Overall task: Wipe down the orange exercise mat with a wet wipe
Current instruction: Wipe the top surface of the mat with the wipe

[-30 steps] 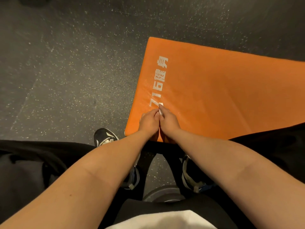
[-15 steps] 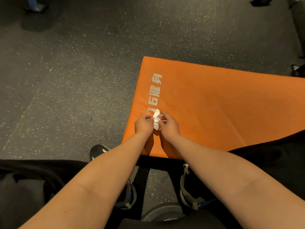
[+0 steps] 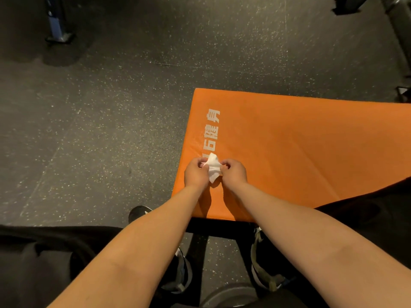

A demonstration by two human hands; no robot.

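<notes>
An orange exercise mat [image 3: 300, 152] with white printed lettering lies on the dark speckled floor and runs off the right edge of the view. A small white wet wipe [image 3: 214, 168] is held just above the mat's near left corner. My left hand [image 3: 196, 173] pinches the wipe's left side and my right hand [image 3: 234, 172] pinches its right side. The wipe is partly unfolded and crumpled between them. Both hands hover over the lettering, covering its lowest characters.
The dark rubber floor [image 3: 100, 130] spreads to the left and beyond the mat. My two shoes [image 3: 178, 270] stand at the mat's near edge, beside a round weight plate [image 3: 224, 296]. Equipment legs stand at the top left [image 3: 56, 25] and top right [image 3: 398, 30].
My hands have drawn apart and the wipe has opened from a tight fold into a wider crumpled sheet. The camera has tilted up, so the mat sits lower in view.
</notes>
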